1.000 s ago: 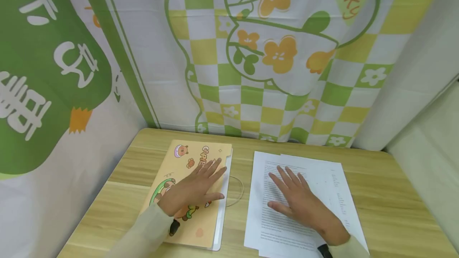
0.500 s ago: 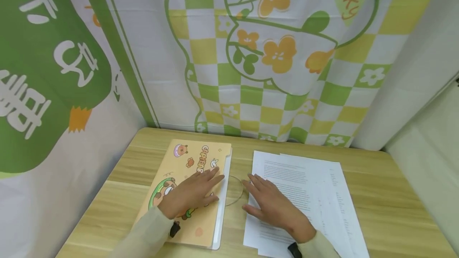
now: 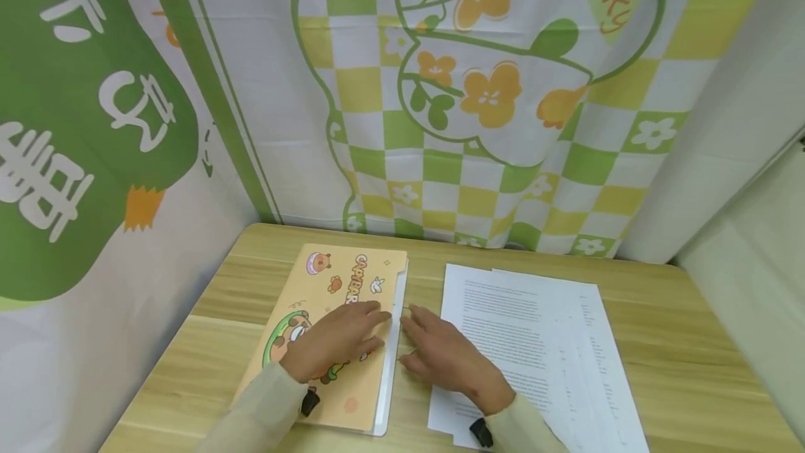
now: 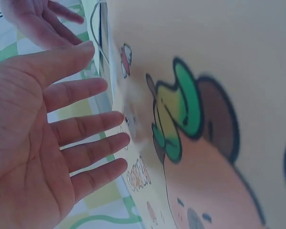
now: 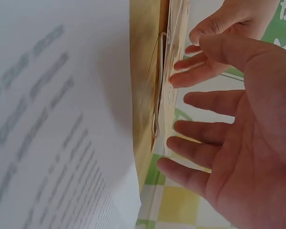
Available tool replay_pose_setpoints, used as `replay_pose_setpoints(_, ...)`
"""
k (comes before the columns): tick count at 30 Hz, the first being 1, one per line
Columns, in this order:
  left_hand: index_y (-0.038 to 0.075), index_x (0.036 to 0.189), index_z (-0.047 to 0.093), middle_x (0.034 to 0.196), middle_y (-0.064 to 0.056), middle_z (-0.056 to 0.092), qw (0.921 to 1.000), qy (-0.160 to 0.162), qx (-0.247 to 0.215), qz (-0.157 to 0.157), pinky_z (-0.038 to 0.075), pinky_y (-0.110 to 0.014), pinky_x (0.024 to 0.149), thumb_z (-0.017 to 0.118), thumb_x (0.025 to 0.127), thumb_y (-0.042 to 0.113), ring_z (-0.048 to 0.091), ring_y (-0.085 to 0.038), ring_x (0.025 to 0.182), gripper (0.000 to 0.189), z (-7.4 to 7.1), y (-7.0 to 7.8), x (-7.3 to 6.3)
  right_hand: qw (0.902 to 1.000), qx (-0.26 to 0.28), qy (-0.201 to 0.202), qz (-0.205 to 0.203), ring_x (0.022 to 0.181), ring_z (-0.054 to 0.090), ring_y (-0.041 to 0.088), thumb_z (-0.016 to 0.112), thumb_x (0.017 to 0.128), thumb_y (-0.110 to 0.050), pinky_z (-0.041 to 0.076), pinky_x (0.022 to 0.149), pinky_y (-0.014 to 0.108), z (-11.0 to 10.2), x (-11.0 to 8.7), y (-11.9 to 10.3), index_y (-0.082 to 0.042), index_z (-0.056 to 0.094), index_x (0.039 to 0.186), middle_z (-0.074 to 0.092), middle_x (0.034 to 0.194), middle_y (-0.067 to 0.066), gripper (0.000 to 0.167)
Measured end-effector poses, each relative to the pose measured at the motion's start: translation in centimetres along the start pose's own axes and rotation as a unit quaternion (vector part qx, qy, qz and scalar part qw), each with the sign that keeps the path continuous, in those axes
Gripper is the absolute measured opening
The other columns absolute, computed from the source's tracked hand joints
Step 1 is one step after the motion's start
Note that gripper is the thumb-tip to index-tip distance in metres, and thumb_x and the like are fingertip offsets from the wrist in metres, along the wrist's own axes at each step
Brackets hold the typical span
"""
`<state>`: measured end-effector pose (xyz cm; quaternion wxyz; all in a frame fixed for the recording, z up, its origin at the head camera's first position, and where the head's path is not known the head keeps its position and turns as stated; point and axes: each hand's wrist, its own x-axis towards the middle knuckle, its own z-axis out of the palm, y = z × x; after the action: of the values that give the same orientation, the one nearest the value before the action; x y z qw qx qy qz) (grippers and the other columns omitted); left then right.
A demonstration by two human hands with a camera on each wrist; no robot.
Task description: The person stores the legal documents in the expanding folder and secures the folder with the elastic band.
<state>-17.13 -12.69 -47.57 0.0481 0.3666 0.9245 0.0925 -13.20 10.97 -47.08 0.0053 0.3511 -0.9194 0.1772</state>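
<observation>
A yellow folder (image 3: 349, 404) with capybara drawings lies on the left of the table, a white inner edge showing along its right side. My left hand (image 3: 336, 338) hovers over its cover, fingers fairly straight and spread in the left wrist view, holding nothing. A thin pale elastic cord (image 5: 157, 105) loops out from the folder's right edge. My right hand (image 3: 449, 355) is close to that edge, its fingertips over the cord in the head view. Its fingers are extended and apart, with nothing between them. Printed sheets of paper (image 3: 516, 313) lie to the right, partly beneath the right forearm.
The wooden table (image 3: 679, 341) carries the folder and the sheets, with a strip of wood showing between them. A green, yellow and white patterned curtain (image 3: 434, 166) hangs behind the back edge. White cloth covers the left and right sides.
My right hand has moved left from over the printed sheets to the folder's right edge. My left hand has shifted slightly toward me, its fingers drawn a little closer together.
</observation>
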Motion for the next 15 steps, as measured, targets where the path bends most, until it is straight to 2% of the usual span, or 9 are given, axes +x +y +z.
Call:
replay_pose_setpoints(4, 0.012, 0.141, 0.061, 0.143, -0.019, 0.053, 0.9998, -0.011, -0.017, -0.008, 0.037, -0.052, 0.112, 0.07, 0.099, 0.034, 0.05, -0.037, 0.133, 0.048, 0.1, 0.4, 0.0, 0.9997, 0.001, -0.016, 0.018, 0.139, 0.044, 0.04, 0.07, 0.099, -0.03, 0.041, 0.11, 0.051, 0.5, 0.6, -0.3, 0.005, 0.051, 0.146, 0.043, 0.151, 0.028, 0.062)
replay_pose_setpoints(7, 0.013, 0.145, 0.058, 0.155, -0.023, 0.041, 0.9989, -0.03, -0.027, -0.025, 0.029, -0.057, 0.116, 0.069, 0.099, 0.036, 0.038, -0.043, 0.143, 0.053, 0.2, 0.8, -0.1, 0.9992, 0.011, -0.026, 0.029, 0.14, 0.043, 0.041, 0.07, 0.098, -0.03, 0.04, 0.111, 0.051, 0.9, 0.8, -0.4, 0.005, 0.05, 0.146, 0.04, 0.153, 0.029, 0.063)
replay_pose_setpoints(11, 0.013, 0.15, 0.054, 0.159, -0.022, 0.035, 0.9968, -0.055, -0.035, -0.047, 0.03, -0.059, 0.115, 0.07, 0.098, 0.039, 0.035, -0.044, 0.144, 0.06, 0.1, 1.3, -0.2, 0.9973, 0.028, -0.042, 0.053, 0.142, 0.04, 0.041, 0.068, 0.098, -0.033, 0.037, 0.113, 0.05, 1.6, 1.0, -0.4, 0.005, 0.045, 0.149, 0.037, 0.155, 0.029, 0.067)
replay_pose_setpoints(15, 0.011, 0.149, 0.054, 0.154, -0.02, 0.041, 0.9975, -0.052, -0.019, -0.044, 0.036, -0.058, 0.111, 0.07, 0.097, 0.039, 0.043, -0.044, 0.138, 0.061, 0.0, 1.8, -0.3, 0.9961, 0.026, -0.049, 0.069, 0.144, 0.037, 0.042, 0.066, 0.1, -0.038, 0.034, 0.114, 0.051, 2.1, 1.1, -0.5, 0.004, 0.043, 0.15, 0.036, 0.156, 0.03, 0.069)
